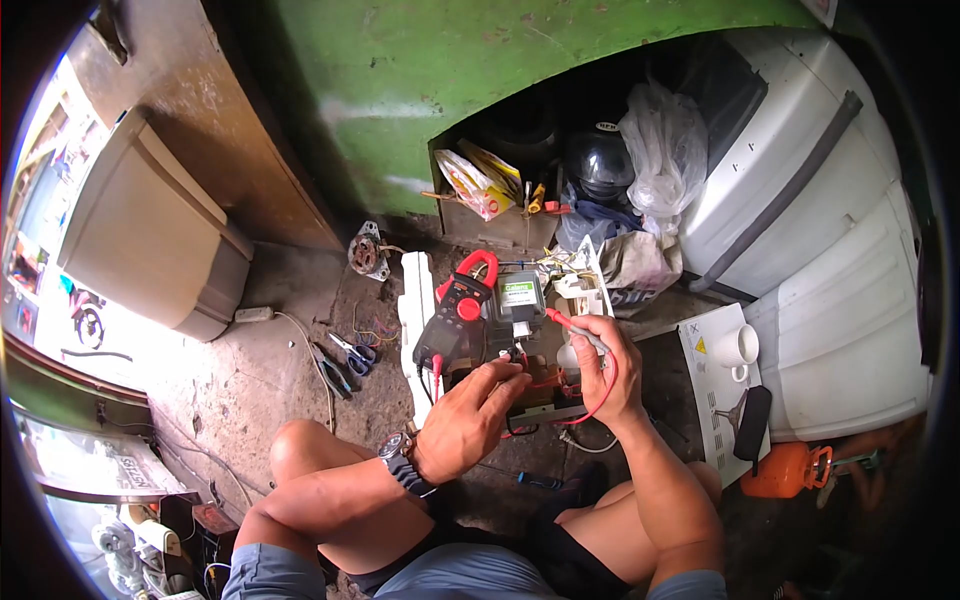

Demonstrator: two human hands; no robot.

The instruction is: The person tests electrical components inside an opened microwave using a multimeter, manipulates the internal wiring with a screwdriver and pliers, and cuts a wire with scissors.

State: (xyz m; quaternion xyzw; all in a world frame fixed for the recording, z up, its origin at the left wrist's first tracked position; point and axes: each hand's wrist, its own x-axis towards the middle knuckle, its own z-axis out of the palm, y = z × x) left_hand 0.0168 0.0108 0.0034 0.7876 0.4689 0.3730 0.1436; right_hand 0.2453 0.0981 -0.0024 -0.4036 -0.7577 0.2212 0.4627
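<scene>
concrete floor [230, 400] had pliers [334, 375] left; clamp meter [452, 325] partly covered white casing [412, 320]; right hand [612, 372] gripped red probe [565, 321]; left hand [465, 415] grip couldn't be told.

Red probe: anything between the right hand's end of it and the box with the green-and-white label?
Nothing visible. The red probe in the right hand points towards the labelled box from its right. The clamp meter sits on the box's left, off that line. Tip contact: can't tell.
</scene>
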